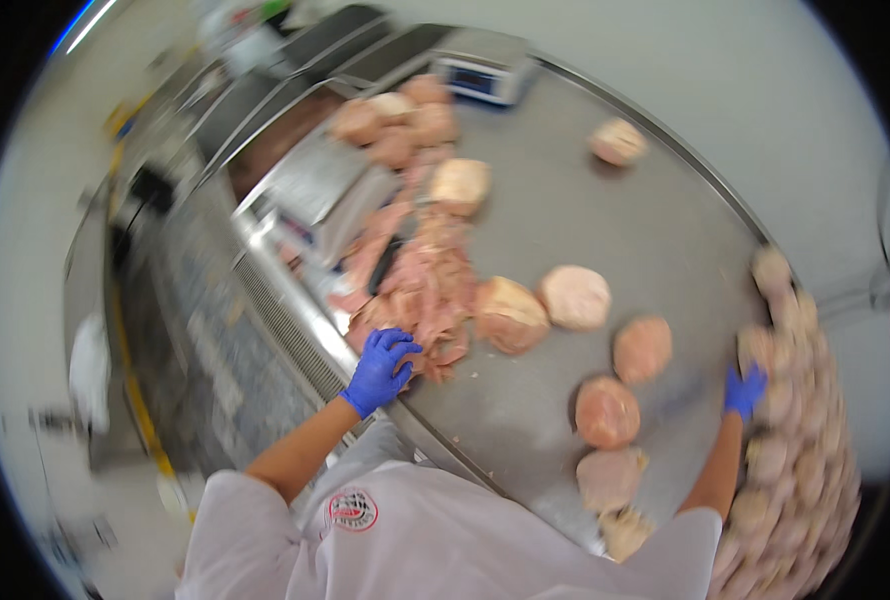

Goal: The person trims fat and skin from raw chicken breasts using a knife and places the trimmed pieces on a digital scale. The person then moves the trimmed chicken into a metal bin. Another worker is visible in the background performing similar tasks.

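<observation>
My left hand (381,371), in a blue glove, is at the near end of a heap of pink raw meat trimmings (433,277). Its fingers are spread and curved, with nothing seen in them. A knife with a black handle (385,266) lies on the heap. Far to the right, my gloved right hand (745,391) reaches to a large pile of rounded raw meat pieces (797,420), against a pale piece (756,346) at its edge. Blur hides whether the fingers grip it. Between my hands, several rounded meat pieces (607,412) lie on the steel table (527,409).
A bench scale (317,180) stands left of the trimmings, and another scale (482,71) with a display is at the back. More meat pieces (396,120) are grouped between them. A raised metal rim (685,157) borders the far side. One piece (618,142) lies near it.
</observation>
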The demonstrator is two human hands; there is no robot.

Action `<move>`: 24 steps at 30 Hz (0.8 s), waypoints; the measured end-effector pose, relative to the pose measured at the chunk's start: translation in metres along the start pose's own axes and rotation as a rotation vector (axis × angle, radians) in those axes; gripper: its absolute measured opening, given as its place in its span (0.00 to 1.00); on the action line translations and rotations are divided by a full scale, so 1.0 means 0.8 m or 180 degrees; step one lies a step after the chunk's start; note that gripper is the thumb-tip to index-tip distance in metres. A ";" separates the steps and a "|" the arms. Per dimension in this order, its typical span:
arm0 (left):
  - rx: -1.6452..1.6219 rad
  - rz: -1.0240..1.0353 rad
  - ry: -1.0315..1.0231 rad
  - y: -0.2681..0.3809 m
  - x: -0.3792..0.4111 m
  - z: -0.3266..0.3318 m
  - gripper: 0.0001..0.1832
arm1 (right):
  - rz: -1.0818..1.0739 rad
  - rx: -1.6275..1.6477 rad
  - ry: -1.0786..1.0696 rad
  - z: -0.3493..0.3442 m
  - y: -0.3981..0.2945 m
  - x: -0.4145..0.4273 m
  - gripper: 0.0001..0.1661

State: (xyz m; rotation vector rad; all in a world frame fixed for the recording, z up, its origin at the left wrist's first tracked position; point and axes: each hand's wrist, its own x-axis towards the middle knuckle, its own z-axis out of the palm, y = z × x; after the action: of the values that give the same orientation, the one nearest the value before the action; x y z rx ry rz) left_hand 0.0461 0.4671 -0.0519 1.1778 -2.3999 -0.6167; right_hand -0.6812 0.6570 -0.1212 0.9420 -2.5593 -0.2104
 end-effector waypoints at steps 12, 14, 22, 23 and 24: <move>-0.0769 -0.1180 0.0855 0.014 -0.064 0.025 0.16 | 0.1165 0.0917 -0.2007 0.109 0.056 0.164 0.67; -0.0872 -0.1248 0.0733 0.018 -0.056 0.031 0.17 | 0.1111 0.0733 -0.2097 0.101 0.072 0.172 0.68; -0.0894 -0.1051 0.0267 0.034 -0.053 0.033 0.16 | -0.0182 0.1607 -0.1673 0.140 0.100 0.157 0.73; -0.0995 -0.0986 0.0165 0.024 -0.047 0.037 0.16 | -0.0518 0.1432 -0.1356 0.144 0.127 0.162 0.72; -0.1087 -0.0953 0.0218 0.016 -0.047 0.045 0.16 | -0.0917 0.1292 -0.1091 0.140 0.140 0.168 0.72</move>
State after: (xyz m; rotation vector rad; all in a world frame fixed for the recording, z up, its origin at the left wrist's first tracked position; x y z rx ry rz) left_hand 0.0409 0.5122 -0.0805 1.3840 -1.9731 -1.0150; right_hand -0.8868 0.6554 -0.1497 1.5467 -2.8250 0.0829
